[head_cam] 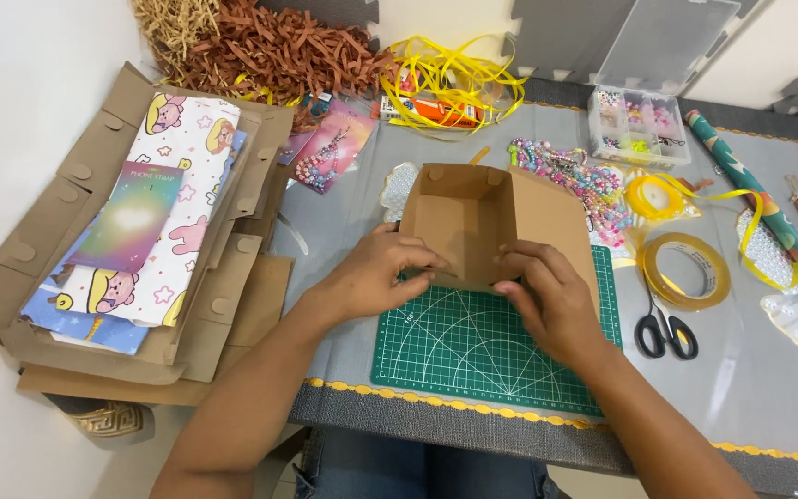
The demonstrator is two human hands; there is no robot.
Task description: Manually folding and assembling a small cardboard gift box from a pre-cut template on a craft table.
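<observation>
Cardboard box, brown and half-folded, sits open-topped on the green cutting mat, at its far edge. Left hand pinches the box's near wall, fingers curled over the flap. Right hand presses the same wall, fingertips pinching the fold. Right of the mat lie black scissors and a tape roll; beyond the box, colourful beads.

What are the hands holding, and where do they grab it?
Both hands, left and right, hold the brown cardboard box by its near front edge.
</observation>
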